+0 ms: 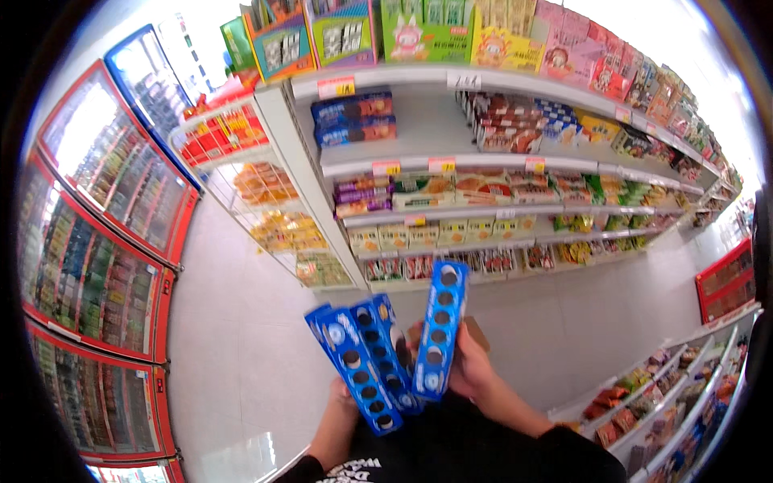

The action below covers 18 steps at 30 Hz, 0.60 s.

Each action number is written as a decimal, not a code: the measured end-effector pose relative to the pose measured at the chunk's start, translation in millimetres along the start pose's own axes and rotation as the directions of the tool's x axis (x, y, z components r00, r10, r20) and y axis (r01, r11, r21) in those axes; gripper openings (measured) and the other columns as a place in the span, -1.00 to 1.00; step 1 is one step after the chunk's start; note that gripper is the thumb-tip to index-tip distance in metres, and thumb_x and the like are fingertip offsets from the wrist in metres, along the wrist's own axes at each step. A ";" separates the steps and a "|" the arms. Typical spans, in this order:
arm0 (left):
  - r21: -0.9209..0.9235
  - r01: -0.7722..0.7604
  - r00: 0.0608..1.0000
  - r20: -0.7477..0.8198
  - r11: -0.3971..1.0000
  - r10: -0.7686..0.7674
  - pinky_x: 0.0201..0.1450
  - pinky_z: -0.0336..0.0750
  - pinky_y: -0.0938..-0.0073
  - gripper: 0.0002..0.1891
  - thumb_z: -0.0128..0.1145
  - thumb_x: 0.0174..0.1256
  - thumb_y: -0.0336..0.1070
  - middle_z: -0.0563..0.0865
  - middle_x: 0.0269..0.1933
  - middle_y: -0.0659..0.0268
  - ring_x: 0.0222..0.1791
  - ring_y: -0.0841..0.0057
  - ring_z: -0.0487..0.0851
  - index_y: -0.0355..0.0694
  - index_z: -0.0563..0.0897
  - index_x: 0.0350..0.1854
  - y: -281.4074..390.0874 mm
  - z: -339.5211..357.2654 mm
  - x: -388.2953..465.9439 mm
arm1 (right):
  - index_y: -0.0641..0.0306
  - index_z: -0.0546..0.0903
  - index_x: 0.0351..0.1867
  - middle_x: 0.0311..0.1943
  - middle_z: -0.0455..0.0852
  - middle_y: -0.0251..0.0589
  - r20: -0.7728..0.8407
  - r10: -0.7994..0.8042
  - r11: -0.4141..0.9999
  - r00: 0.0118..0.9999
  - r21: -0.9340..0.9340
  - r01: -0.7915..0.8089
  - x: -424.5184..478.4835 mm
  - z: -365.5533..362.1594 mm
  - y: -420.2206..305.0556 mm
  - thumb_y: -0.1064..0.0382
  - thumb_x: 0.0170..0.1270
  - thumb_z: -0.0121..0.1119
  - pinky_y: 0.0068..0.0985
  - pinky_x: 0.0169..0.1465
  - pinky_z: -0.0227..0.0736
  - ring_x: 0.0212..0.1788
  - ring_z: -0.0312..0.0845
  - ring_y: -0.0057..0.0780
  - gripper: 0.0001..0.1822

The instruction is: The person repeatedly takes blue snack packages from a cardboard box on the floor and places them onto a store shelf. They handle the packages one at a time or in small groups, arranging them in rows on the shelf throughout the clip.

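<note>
Below my left hand's fanned stack, most of my left hand [344,389] is hidden; it holds several long blue cookie packs [362,377] printed with dark round cookies. Another blue cookie pack [439,332] stands nearly upright in my right hand [473,365], its lower end overlapping the packs on the left. Behind that pack, beside my right fingers, shows a brown piece [476,334] that looks like cardboard. All the packs are in front of my dark top, above the floor.
A white shelf unit [423,162] with snacks stands ahead; blue packs [353,118] lie on its upper left. A wire rack [241,205] adjoins its end. Red-framed drink coolers [115,253] line the left. Another snack shelf [670,398] is at lower right. Pale tiled floor [241,344] lies between.
</note>
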<state>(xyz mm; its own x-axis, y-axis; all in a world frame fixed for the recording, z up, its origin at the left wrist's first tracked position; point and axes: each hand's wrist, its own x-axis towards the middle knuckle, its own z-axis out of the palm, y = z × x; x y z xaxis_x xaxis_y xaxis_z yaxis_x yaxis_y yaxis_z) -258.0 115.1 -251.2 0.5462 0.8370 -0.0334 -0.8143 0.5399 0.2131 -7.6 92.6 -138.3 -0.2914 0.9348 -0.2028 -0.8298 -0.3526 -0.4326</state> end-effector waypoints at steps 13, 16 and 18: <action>0.014 0.051 0.992 0.115 0.999 -0.052 0.38 0.40 -0.08 0.04 0.56 -0.15 -0.34 0.51 0.39 0.03 0.35 0.03 0.51 -0.29 0.27 0.50 152.9 -11.4 68.6 | 0.17 0.35 0.37 0.14 0.62 -0.18 -0.361 -0.400 0.909 0.842 -0.041 0.415 105.8 61.3 13.0 0.14 0.50 0.09 -0.23 0.23 0.50 0.14 0.60 -0.33 -0.51; -0.001 0.078 0.991 0.112 0.997 -0.077 0.38 0.41 -0.08 0.04 0.56 -0.15 -0.33 0.51 0.39 0.03 0.35 0.03 0.51 -0.29 0.27 0.50 158.7 -16.7 71.0 | 0.25 0.44 0.26 0.05 0.67 -0.21 -0.336 -0.450 0.889 0.827 -0.081 0.451 124.2 35.5 10.8 0.12 0.48 0.14 -0.29 0.21 0.49 0.12 0.61 -0.36 -0.57; -0.005 0.098 0.991 0.095 0.995 -0.097 0.38 0.41 -0.08 0.04 0.56 -0.15 -0.33 0.51 0.39 0.03 0.35 0.03 0.51 -0.29 0.27 0.50 154.9 -20.7 72.7 | 0.29 0.46 0.22 0.02 0.69 -0.23 -0.415 -0.460 0.886 0.785 -0.150 0.440 120.9 25.5 10.7 0.13 0.45 0.19 -0.34 0.19 0.49 0.08 0.62 -0.40 -0.57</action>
<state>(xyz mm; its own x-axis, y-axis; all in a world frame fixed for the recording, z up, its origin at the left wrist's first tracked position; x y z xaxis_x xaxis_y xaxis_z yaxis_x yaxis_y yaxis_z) -348.5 261.5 -240.8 0.6386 0.7685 0.0388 -0.7580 0.6196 0.2039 -63.8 202.9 -145.1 0.3503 0.8785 -0.3249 -0.7918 0.0925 -0.6038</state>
